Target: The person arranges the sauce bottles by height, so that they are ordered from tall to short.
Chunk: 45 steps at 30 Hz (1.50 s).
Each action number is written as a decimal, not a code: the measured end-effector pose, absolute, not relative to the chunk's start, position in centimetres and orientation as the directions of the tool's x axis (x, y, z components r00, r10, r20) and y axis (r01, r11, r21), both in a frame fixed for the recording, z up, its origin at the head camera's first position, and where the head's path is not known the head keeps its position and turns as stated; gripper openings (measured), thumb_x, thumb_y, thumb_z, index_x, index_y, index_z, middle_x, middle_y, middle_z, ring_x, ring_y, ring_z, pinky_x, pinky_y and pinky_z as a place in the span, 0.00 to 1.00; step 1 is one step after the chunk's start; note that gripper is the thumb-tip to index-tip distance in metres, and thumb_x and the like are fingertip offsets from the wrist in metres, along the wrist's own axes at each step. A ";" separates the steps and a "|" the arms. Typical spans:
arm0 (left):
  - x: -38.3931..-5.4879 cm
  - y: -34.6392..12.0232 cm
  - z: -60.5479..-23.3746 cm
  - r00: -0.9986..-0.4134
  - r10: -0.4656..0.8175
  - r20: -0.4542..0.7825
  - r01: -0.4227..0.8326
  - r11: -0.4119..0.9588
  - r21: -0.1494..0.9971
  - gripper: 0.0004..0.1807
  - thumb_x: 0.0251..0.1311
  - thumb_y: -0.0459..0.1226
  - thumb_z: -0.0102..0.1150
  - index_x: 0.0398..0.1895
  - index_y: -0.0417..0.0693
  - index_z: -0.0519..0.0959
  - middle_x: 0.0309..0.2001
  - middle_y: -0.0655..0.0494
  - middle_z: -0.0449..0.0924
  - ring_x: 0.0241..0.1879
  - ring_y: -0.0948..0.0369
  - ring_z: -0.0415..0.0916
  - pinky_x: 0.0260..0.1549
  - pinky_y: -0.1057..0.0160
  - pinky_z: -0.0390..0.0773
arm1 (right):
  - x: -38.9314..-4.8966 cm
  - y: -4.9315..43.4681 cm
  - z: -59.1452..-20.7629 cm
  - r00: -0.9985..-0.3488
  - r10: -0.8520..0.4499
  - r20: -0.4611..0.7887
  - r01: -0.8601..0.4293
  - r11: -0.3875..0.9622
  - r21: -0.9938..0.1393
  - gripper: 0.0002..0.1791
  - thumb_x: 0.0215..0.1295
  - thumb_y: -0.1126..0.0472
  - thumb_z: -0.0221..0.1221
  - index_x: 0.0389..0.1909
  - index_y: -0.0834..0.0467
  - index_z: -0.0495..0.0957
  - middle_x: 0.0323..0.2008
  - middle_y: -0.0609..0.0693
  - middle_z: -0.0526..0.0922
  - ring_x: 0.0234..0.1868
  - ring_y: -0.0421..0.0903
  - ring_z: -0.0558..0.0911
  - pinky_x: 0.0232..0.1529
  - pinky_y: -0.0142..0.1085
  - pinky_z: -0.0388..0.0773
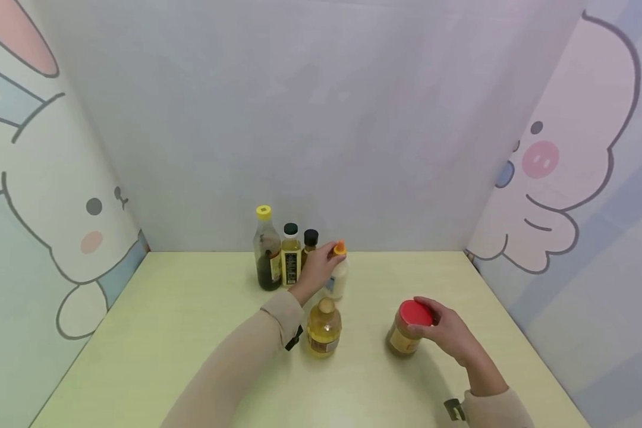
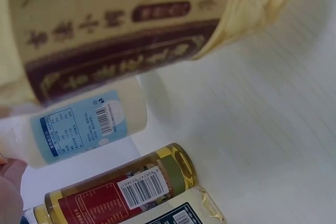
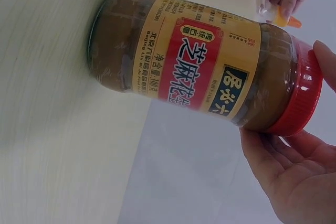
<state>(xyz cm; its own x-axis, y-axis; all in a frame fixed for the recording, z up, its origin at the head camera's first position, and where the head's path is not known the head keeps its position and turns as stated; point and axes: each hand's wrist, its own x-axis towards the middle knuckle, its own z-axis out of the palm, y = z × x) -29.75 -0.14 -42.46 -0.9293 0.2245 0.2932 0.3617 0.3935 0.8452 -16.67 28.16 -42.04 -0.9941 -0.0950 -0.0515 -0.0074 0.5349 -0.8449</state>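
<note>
In the head view my left hand [image 1: 317,268] grips a white squeeze bottle [image 1: 340,278] near its orange nozzle cap. The left wrist view shows this bottle's blue label [image 2: 79,124], with part of the hand at the left edge. My right hand [image 1: 450,334] holds a brown peanut butter jar [image 1: 403,343] by its red lid [image 1: 415,313]. Thumb and fingers lie on opposite sides of the lid [image 3: 302,90]. Between the two arms stands a round bottle of yellow oil [image 1: 323,333], close to the left sleeve.
Left of the squeeze bottle stand a tall dark sauce bottle [image 1: 268,255] with a yellow cap, a dark-capped oil bottle [image 1: 290,261] and a black-capped bottle [image 1: 311,239], partly hidden by my hand. The pale tabletop [image 1: 192,339] meets a grey back wall [image 1: 299,131].
</note>
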 end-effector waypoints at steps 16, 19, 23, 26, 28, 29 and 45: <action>-30.5 0.3 -43.5 -0.937 0.210 0.278 0.344 0.424 0.838 0.24 0.71 0.39 0.53 0.66 0.38 0.69 0.59 0.44 0.76 0.57 0.53 0.74 0.53 0.56 0.75 | -16.3 28.0 -42.1 -0.993 -0.098 -0.066 0.005 0.524 -0.852 0.38 0.58 0.64 0.69 0.67 0.69 0.64 0.58 0.66 0.72 0.54 0.59 0.74 0.47 0.41 0.80; -30.6 0.2 -43.5 -0.934 0.220 0.280 0.351 0.430 0.832 0.24 0.71 0.38 0.53 0.66 0.37 0.69 0.58 0.43 0.76 0.57 0.52 0.74 0.53 0.55 0.75 | -16.4 28.1 -42.2 -0.993 -0.096 -0.064 0.004 0.527 -0.850 0.38 0.58 0.64 0.69 0.67 0.69 0.64 0.58 0.65 0.72 0.54 0.59 0.74 0.47 0.41 0.80; -30.9 0.1 -43.6 -0.939 0.222 0.262 0.338 0.458 0.822 0.25 0.72 0.39 0.52 0.68 0.37 0.67 0.60 0.42 0.74 0.58 0.51 0.73 0.55 0.54 0.74 | -16.4 28.1 -42.4 -0.994 -0.095 -0.060 0.001 0.526 -0.850 0.38 0.58 0.64 0.69 0.67 0.68 0.64 0.58 0.65 0.72 0.54 0.58 0.75 0.47 0.41 0.80; -31.0 -0.1 -43.9 -0.944 0.206 0.256 0.326 0.484 0.812 0.26 0.72 0.39 0.52 0.69 0.37 0.65 0.61 0.42 0.74 0.59 0.51 0.72 0.55 0.54 0.73 | -16.5 28.0 -42.5 -0.993 -0.099 -0.058 -0.001 0.517 -0.856 0.38 0.57 0.64 0.69 0.67 0.68 0.64 0.58 0.65 0.72 0.54 0.58 0.75 0.46 0.39 0.79; -31.2 -0.3 -44.1 -0.945 0.195 0.261 0.325 0.498 0.804 0.26 0.72 0.39 0.52 0.69 0.37 0.65 0.60 0.41 0.74 0.58 0.51 0.73 0.55 0.53 0.74 | -16.5 28.0 -42.5 -0.993 -0.101 -0.059 -0.001 0.513 -0.859 0.38 0.57 0.64 0.69 0.67 0.68 0.64 0.58 0.65 0.72 0.54 0.58 0.75 0.46 0.39 0.79; -31.2 -0.4 -44.1 -0.944 0.191 0.267 0.328 0.499 0.802 0.25 0.72 0.39 0.52 0.68 0.36 0.66 0.60 0.41 0.74 0.58 0.51 0.73 0.55 0.53 0.74 | -16.5 28.0 -42.5 -0.993 -0.101 -0.060 0.000 0.512 -0.859 0.38 0.57 0.64 0.70 0.67 0.68 0.64 0.58 0.65 0.72 0.54 0.58 0.75 0.46 0.39 0.79; -31.6 0.0 -43.6 -0.970 0.126 0.209 0.244 0.465 0.851 0.24 0.71 0.41 0.54 0.66 0.40 0.69 0.56 0.43 0.77 0.53 0.50 0.76 0.51 0.51 0.76 | -16.6 28.3 -42.5 -0.994 -0.097 -0.041 -0.015 0.510 -0.860 0.38 0.57 0.64 0.69 0.67 0.69 0.64 0.58 0.66 0.72 0.54 0.60 0.75 0.45 0.37 0.79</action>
<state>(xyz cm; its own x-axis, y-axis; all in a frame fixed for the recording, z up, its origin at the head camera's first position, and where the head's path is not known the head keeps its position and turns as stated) -31.59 -0.04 -43.62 -0.9698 0.1263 0.2087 0.2437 0.4654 0.8509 -16.64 28.28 -42.47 -0.9945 -0.0967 -0.0405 -0.0145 0.5098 -0.8601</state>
